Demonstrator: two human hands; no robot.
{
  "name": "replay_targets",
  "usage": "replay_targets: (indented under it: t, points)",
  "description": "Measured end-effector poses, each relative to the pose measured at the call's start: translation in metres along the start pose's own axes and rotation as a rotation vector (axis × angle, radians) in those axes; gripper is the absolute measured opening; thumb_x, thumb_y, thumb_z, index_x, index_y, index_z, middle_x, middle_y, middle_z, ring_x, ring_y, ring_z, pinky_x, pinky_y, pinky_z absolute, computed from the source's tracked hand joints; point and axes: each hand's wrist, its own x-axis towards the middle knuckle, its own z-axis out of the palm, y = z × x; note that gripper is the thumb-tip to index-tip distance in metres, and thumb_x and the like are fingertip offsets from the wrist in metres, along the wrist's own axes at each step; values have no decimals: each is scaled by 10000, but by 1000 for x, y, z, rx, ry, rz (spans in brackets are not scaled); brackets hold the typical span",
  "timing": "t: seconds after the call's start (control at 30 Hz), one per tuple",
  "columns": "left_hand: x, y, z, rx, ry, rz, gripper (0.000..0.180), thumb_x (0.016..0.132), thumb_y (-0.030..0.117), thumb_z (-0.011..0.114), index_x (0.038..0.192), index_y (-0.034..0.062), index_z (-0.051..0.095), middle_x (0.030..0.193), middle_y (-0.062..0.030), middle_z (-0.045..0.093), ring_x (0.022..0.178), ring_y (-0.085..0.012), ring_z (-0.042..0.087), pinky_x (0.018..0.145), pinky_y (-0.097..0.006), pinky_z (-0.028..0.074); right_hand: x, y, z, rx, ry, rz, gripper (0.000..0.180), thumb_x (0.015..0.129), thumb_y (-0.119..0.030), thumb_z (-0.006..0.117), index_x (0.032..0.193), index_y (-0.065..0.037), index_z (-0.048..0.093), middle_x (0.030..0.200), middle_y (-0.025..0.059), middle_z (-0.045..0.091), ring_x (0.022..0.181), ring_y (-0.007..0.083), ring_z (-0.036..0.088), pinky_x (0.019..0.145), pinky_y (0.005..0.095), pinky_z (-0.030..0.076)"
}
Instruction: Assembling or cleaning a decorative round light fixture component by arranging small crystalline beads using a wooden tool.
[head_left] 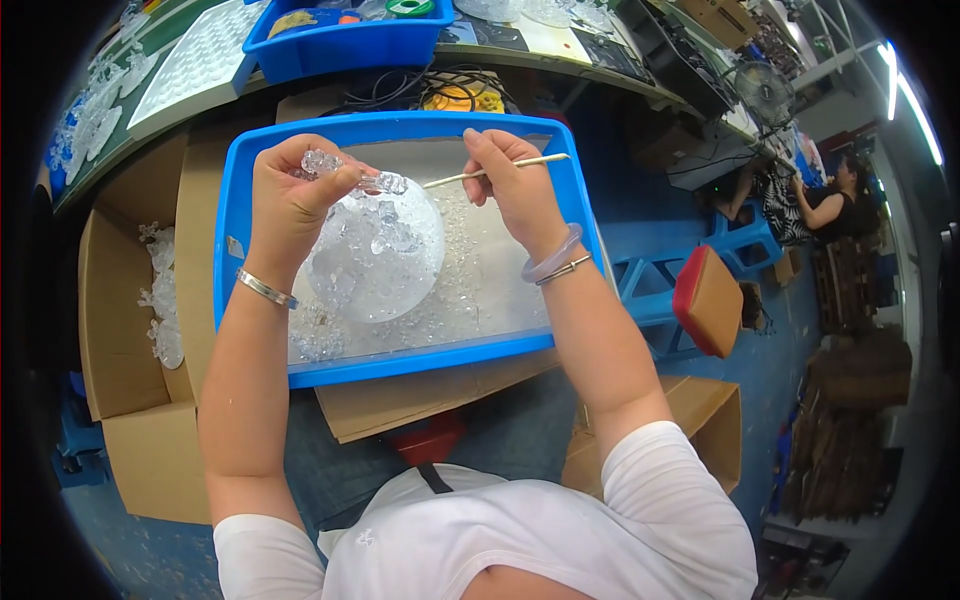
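Observation:
My left hand (298, 192) pinches a clear, knobbly figure-like piece (385, 183) of plastic or glass above a round, translucent white dish (405, 285). Small clear bits lie in that dish. Between the fingers of my right hand (517, 190) is a thin, pale stick (540, 161), its tip pointing left toward the clear piece. The tip looks close to the piece, but I cannot tell whether they touch. Both hands are over a blue plastic tray (440, 362), whose pale bottom is scattered with tiny clear crystals (470, 270) around the dish.
To the left stands an open cardboard box (120, 310) holding clear pieces. A bench beyond carries a blue bin (340, 45) and a white dimpled tray (190, 70). Black cables (400, 90) lie behind my tray. At right are blue stools (645, 290) and a seated person (830, 205).

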Motion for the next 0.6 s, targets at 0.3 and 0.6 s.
replay_targets:
  t: [0.3, 0.6]
  points:
    - [2, 1, -4, -65, -10, 71, 153, 675, 109, 678, 700, 15, 560, 693, -139, 612, 665, -187, 615, 630, -304, 500, 1, 0, 1, -22, -5, 18, 273, 794, -254, 545, 594, -75, 497, 477, 15, 484, 405, 69, 443, 404, 177, 343]
    - [-1, 4, -6, -56, 55, 106, 147, 693, 119, 666, 703, 21, 557, 698, -131, 615, 653, -178, 612, 644, -293, 495, -3, -2, -1, 49, 7, 20, 254, 792, -208, 530, 580, -71, 497, 472, 26, 484, 372, 70, 424, 368, 180, 318]
